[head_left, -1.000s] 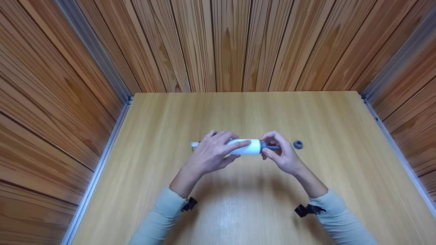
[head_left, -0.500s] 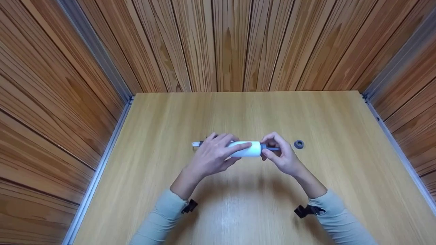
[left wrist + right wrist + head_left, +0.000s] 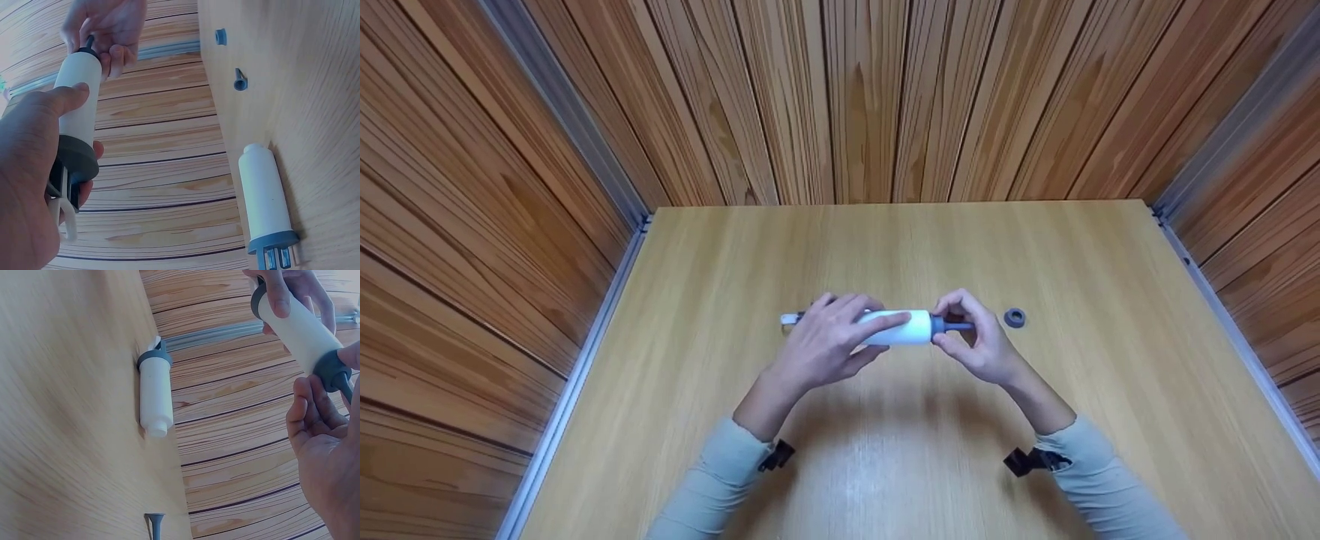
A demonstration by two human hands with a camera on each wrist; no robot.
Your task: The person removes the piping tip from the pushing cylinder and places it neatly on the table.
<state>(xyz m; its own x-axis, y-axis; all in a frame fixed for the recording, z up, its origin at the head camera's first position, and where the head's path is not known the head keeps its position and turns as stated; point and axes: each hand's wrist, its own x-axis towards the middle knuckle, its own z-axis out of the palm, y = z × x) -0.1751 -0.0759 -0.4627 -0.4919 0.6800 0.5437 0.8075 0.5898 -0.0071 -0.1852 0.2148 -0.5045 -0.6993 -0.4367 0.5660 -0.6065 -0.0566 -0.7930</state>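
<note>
In the head view my left hand (image 3: pixel 832 341) grips the white barrel of an icing syringe (image 3: pixel 913 328), held level above the table. Its thumb lies along the barrel in the left wrist view, near the dark grey end ring (image 3: pixel 77 157) and white handle (image 3: pixel 67 219). My right hand (image 3: pixel 986 341) pinches the grey collar (image 3: pixel 331 370) at the other end, from which a thin grey nozzle (image 3: pixel 960 327) sticks out. A second icing syringe (image 3: pixel 264 194), its white tip bare, lies on the table; the head view does not show it distinctly.
A loose grey ring-shaped collar (image 3: pixel 1015 318) lies on the table right of my right hand. A loose grey nozzle (image 3: pixel 241 83) stands between that collar and the lying syringe in the left wrist view. Wood-plank walls (image 3: pixel 859 112) with metal edge rails (image 3: pixel 585 360) surround the wooden table (image 3: pixel 847 247).
My right thumb and fingers have shifted slightly around the collar. The left hand and the held icing syringe stay in nearly the same place.
</note>
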